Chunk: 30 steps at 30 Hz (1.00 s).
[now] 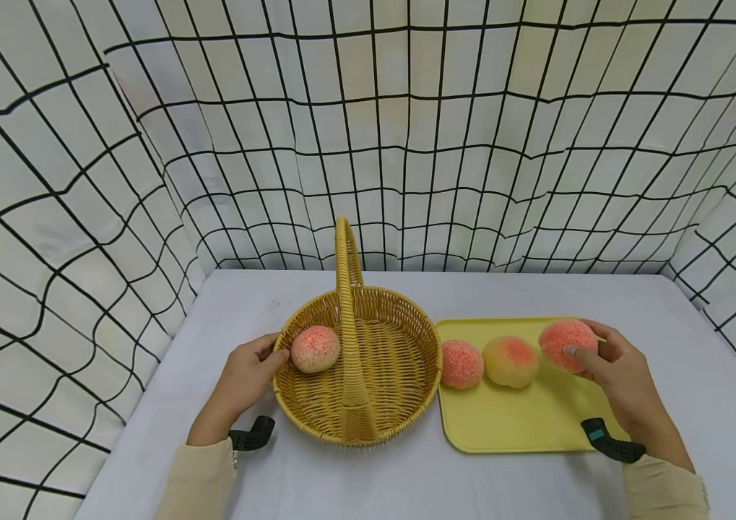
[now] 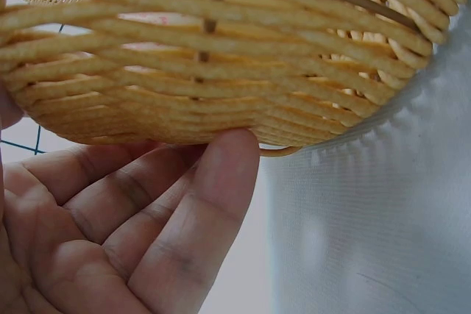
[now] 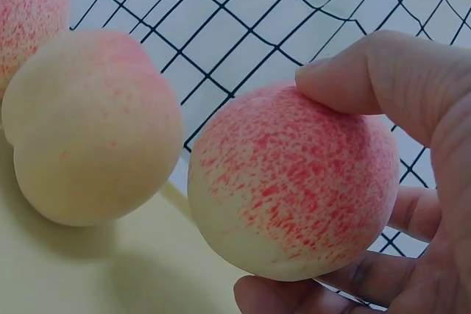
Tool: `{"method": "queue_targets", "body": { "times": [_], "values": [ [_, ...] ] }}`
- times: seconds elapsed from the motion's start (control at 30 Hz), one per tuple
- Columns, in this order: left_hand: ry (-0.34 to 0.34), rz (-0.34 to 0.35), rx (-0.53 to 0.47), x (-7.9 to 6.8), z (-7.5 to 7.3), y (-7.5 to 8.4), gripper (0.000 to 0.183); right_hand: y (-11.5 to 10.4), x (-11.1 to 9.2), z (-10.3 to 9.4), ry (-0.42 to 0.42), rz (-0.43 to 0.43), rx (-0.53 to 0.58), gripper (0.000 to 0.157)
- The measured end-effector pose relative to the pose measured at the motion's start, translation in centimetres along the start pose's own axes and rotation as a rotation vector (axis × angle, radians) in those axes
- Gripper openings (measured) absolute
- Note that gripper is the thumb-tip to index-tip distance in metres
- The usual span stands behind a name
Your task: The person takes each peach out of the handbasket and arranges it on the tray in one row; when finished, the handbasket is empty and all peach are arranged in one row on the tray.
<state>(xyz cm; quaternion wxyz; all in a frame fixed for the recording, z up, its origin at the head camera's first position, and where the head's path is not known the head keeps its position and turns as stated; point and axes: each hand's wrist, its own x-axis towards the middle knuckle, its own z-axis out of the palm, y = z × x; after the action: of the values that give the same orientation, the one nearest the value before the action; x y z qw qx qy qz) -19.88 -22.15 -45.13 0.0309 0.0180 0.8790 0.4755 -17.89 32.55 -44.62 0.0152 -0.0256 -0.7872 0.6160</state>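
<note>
My left hand [image 1: 245,379] holds the left side of a round wicker basket [image 1: 400,361], its thumb at the rim. In the left wrist view, fingers [image 2: 224,182] of that hand press against the woven wall from outside. One speckled peach [image 1: 315,349] lies inside the basket, left of its tall handle [image 1: 349,339]. Over the yellow tray [image 1: 504,426], my right hand [image 1: 621,368] grips a pink speckled peach [image 3: 294,182] between thumb and fingers. Left of it on the tray sit a yellow peach with a pink blush [image 1: 511,361] and a pinkish-red peach [image 1: 461,364] beside the basket.
A white cloth covers the table [image 1: 394,484]. White walls with a black grid net [image 1: 407,144] stand behind and on both sides. The basket's right rim comes right up to the tray's left edge, and its handle arches high above it.
</note>
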Motion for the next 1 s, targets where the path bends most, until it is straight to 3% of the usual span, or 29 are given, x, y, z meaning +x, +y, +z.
{"method": "queue_targets", "body": {
  "times": [0.17, 0.5, 1.0],
  "values": [
    [-0.003, -0.003, -0.002, 0.0, 0.0, 0.1, 0.048, 0.7, 0.1, -0.1, 0.013, 0.039, -0.040, 0.067],
    [-0.001, -0.012, -0.002, 0.0, 0.0, 0.1, 0.048, 1.7, 0.2, 0.2, 0.036, 0.109, -0.148, 0.066],
    [0.002, -0.009, 0.005, 0.0, 0.0, 0.1, 0.047, 2.4, 0.2, 0.6, -0.003, 0.132, -0.150, 0.071]
  ]
}}
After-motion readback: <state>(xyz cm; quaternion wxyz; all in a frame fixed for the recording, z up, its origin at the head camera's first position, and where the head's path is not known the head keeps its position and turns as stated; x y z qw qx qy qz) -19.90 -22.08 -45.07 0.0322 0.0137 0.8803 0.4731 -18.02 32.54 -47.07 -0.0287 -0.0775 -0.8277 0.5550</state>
